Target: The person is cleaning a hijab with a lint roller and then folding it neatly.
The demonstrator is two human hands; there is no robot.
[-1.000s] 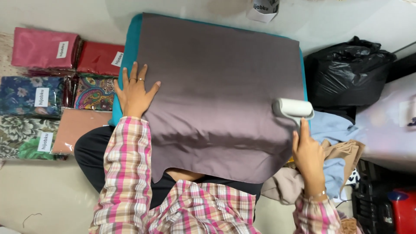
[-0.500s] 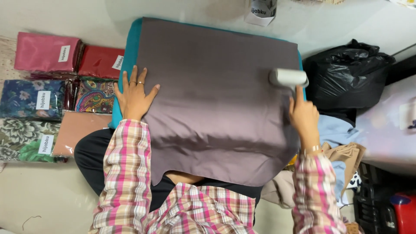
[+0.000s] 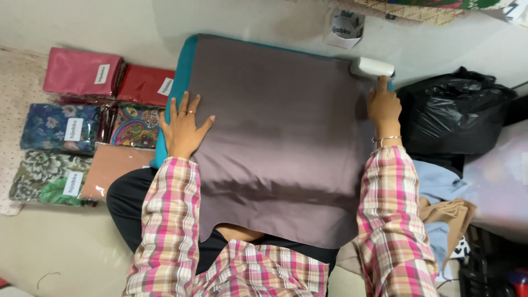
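A large mauve-brown cloth lies spread over a teal pad on the floor. My left hand, with rings on two fingers, lies flat with fingers apart on the cloth's left edge. My right hand grips the handle of a white lint roller, whose head rests at the cloth's far right corner. Both arms wear pink plaid sleeves, and a thin bracelet circles the right wrist.
Several folded fabrics in clear wrappers lie in rows to the left. A black plastic bag bulges at the right, above a heap of blue and tan cloths. A small white box stands beyond the pad.
My right hand has pushed the lint roller up the cloth's right side, from near the middle to the far corner. The left hand has stayed in place.
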